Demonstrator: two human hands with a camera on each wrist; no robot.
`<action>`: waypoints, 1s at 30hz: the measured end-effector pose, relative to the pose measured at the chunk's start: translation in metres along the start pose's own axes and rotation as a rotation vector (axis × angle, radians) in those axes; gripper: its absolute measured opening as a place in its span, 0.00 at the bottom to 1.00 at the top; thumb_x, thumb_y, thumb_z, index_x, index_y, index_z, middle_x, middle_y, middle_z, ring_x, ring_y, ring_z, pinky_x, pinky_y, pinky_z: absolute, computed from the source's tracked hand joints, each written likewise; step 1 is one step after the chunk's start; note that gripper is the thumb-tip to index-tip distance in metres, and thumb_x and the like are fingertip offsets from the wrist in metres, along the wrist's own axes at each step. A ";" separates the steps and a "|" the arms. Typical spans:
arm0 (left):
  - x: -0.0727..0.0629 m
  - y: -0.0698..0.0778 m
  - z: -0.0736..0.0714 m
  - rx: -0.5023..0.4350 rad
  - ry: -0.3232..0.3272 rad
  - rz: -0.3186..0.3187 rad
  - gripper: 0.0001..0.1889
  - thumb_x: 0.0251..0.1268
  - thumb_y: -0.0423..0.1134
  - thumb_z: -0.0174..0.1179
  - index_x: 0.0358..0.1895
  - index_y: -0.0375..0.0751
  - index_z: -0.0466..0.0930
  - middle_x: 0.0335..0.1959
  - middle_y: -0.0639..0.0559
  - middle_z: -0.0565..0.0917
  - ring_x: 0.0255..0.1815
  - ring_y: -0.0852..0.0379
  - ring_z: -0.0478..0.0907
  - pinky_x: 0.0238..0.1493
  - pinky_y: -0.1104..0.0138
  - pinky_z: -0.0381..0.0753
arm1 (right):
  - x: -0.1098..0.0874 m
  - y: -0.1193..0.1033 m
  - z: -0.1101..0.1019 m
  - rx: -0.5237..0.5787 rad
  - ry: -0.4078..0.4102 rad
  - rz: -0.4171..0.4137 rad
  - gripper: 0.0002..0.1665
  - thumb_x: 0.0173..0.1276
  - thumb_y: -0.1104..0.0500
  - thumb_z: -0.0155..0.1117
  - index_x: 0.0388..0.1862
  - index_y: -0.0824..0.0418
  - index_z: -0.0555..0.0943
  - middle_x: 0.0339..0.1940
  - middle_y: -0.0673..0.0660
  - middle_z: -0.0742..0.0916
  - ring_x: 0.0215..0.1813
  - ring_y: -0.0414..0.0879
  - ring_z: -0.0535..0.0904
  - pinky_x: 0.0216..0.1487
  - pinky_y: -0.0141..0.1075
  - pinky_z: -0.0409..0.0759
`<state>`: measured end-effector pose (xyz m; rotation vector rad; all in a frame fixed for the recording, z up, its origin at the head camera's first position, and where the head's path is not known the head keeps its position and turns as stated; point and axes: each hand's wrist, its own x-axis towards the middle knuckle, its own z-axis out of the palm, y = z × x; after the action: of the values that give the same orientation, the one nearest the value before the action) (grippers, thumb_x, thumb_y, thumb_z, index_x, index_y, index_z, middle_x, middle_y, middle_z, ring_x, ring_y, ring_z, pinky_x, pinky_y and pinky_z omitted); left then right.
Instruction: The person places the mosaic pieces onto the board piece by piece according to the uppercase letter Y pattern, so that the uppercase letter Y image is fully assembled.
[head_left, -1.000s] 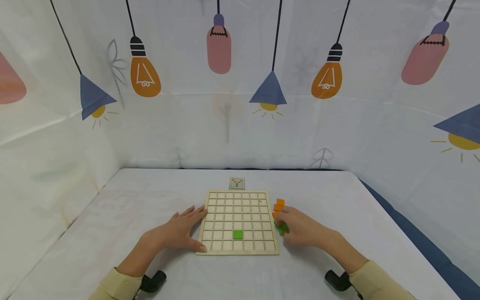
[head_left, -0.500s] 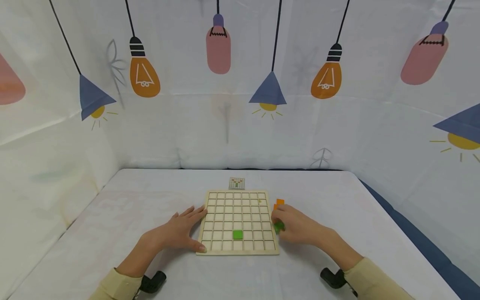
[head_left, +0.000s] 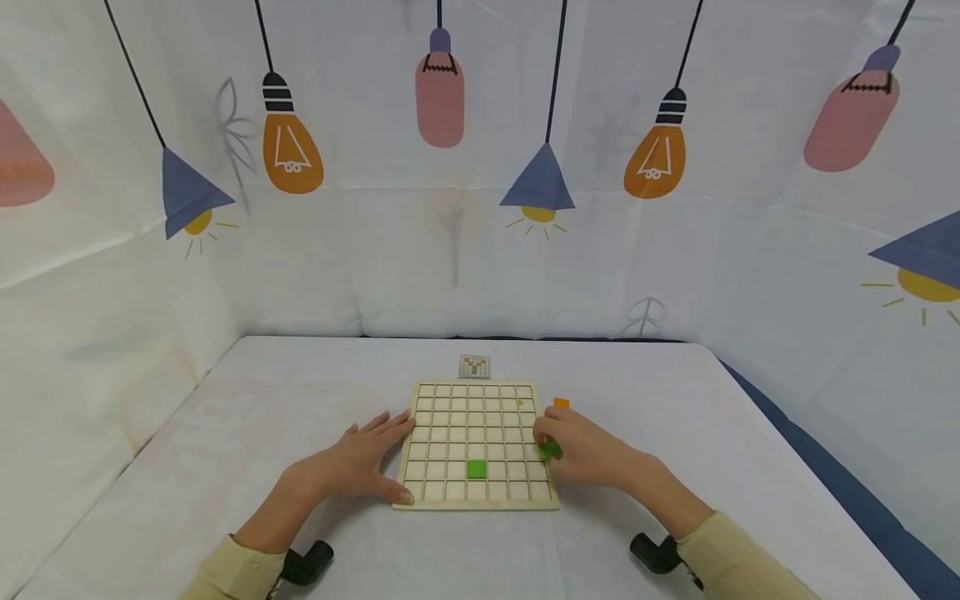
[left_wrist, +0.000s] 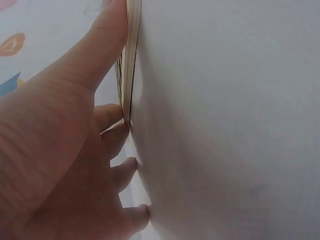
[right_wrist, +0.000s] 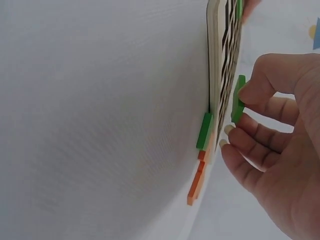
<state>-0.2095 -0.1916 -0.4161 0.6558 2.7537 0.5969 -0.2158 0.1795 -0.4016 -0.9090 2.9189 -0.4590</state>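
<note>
My right hand (head_left: 592,446) pinches a green square tile (right_wrist: 238,100) between thumb and fingers, lifted over the right edge of the wooden grid board (head_left: 476,505). In the right wrist view the other fingers of that hand are spread below the tile. A second green tile (right_wrist: 205,131) lies on the table beside the board, with orange tiles (right_wrist: 196,187) just past it. One green tile (head_left: 476,469) sits in a cell of the board's lower middle. At the board's left edge rests my left hand (head_left: 352,458), fingers extended and thumb along the near corner.
Behind the board lies a small card (head_left: 474,367) with a gridded pattern of coloured squares. A white cloth (head_left: 315,367) covers the table, and a hanging sheet printed with lamps (head_left: 450,250) stands behind it.
My right hand has moved left from the pile of tiles to the board's right edge, carrying a green tile. My left hand has stayed in place.
</note>
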 end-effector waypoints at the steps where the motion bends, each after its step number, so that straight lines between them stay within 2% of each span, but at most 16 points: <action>1: 0.000 0.000 0.000 0.000 0.000 -0.001 0.60 0.44 0.68 0.72 0.79 0.46 0.54 0.82 0.48 0.54 0.83 0.38 0.45 0.74 0.31 0.44 | 0.001 -0.001 0.000 0.003 -0.001 0.001 0.16 0.50 0.65 0.64 0.38 0.49 0.78 0.35 0.43 0.75 0.39 0.39 0.69 0.38 0.29 0.69; 8: -0.001 0.002 -0.001 -0.002 -0.005 -0.004 0.59 0.45 0.67 0.72 0.79 0.46 0.54 0.82 0.48 0.54 0.83 0.38 0.45 0.74 0.31 0.44 | 0.005 -0.005 0.005 0.029 -0.011 -0.006 0.17 0.50 0.65 0.65 0.38 0.50 0.78 0.37 0.44 0.75 0.39 0.39 0.69 0.36 0.28 0.70; 17: -0.002 0.002 -0.002 0.002 -0.003 0.002 0.59 0.45 0.67 0.72 0.79 0.45 0.54 0.82 0.48 0.54 0.83 0.38 0.45 0.74 0.31 0.45 | 0.013 -0.013 0.009 0.011 -0.029 0.015 0.17 0.52 0.62 0.67 0.41 0.49 0.79 0.39 0.43 0.76 0.42 0.39 0.69 0.39 0.30 0.71; 30: -0.001 0.002 -0.001 0.005 0.007 0.005 0.59 0.45 0.67 0.72 0.79 0.45 0.55 0.82 0.48 0.54 0.82 0.37 0.45 0.74 0.31 0.45 | 0.021 -0.017 0.013 0.003 -0.020 -0.048 0.16 0.53 0.63 0.64 0.41 0.50 0.79 0.38 0.43 0.76 0.41 0.39 0.69 0.42 0.30 0.71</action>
<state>-0.2084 -0.1905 -0.4142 0.6634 2.7613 0.5947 -0.2222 0.1509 -0.4079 -0.9798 2.8831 -0.4541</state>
